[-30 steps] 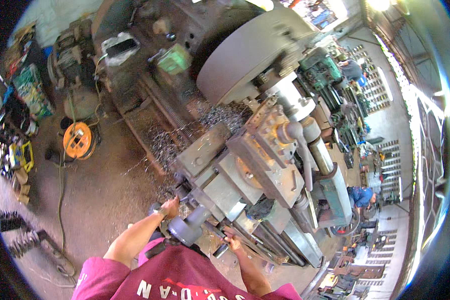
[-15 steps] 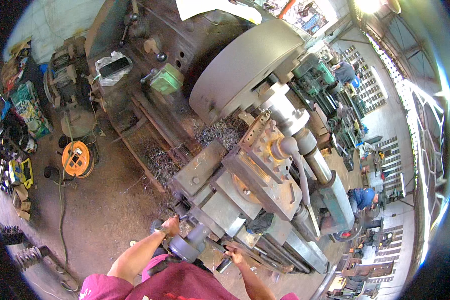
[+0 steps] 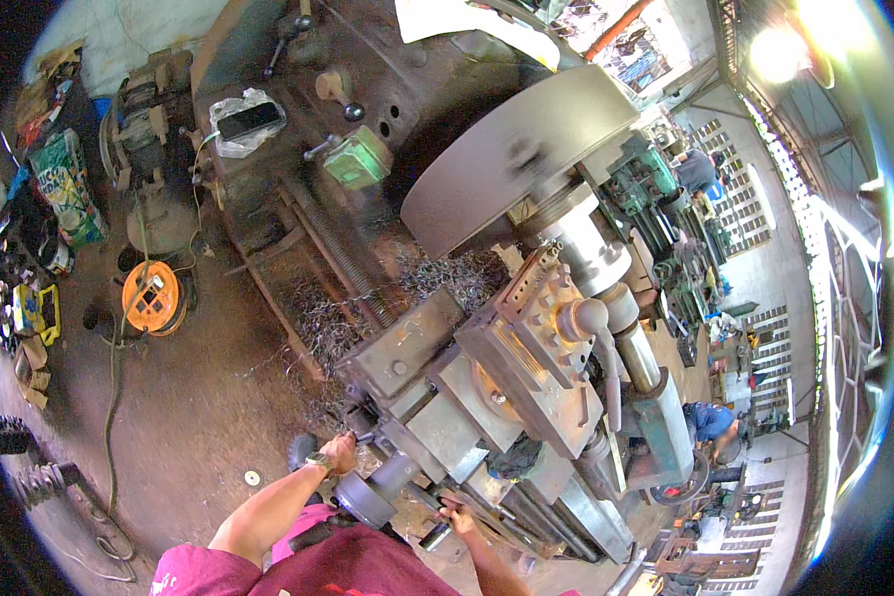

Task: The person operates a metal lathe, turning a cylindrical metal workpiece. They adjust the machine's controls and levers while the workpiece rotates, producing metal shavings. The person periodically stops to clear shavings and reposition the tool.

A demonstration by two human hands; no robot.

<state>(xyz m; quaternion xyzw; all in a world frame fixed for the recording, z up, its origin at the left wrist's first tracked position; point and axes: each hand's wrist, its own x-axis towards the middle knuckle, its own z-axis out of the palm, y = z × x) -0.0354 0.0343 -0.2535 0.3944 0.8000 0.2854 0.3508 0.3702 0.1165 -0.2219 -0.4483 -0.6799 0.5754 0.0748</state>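
Observation:
A large lathe lies in front of me. My left hand, with a watch on the wrist, is closed around a small crank handle at the near left end of the carriage. My right hand is closed on a handle by a rod at the near side; its fingers partly cover it. Between my hands sits a grey round handwheel hub. Beyond, the tool post with a ball-ended lever stands on the slide. A bright metal workpiece extends from the big grey chuck.
Curly metal chips heap beside the lead screw. A phone on plastic rests on the headstock side, near a green box. An orange cable reel stands on the floor at left. Two other people work at far right.
My view has shifted a little, so the lathe sits further right in it. Dark marks now show on the chuck's rim, which appears to have turned. Both hands keep their holds.

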